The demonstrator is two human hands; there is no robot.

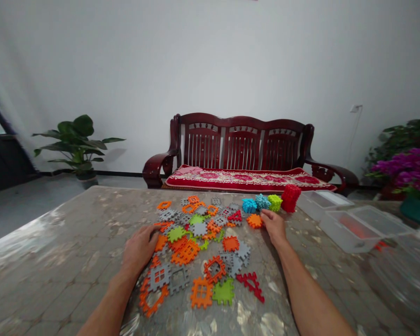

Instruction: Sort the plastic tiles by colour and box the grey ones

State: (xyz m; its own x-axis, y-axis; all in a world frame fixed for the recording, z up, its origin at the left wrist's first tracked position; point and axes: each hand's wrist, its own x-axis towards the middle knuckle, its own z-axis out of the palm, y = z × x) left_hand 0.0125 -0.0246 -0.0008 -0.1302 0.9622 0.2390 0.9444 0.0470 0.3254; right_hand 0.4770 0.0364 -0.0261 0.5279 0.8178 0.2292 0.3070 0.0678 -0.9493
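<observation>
Many flat notched plastic pieces in orange, grey, green and red lie spread over the middle of the table. My left hand (140, 247) rests at the left edge of this spread, its fingertips by an orange piece (161, 242); whether it grips anything is hidden. At the right, my right hand (273, 225) has its fingers together at the edge of an orange piece (255, 221). Behind that piece stand a blue stack (249, 205), a teal stack (262, 201), a lime green stack (275, 202) and a taller red stack (290, 198).
Clear plastic boxes (350, 231) sit on the table's right side, with a transparent container (406, 275) nearer. Purple flowers (409, 168) stand at the far right. Beyond the table (73, 242) are a wooden bench (241, 144) and a potted plant (79, 142).
</observation>
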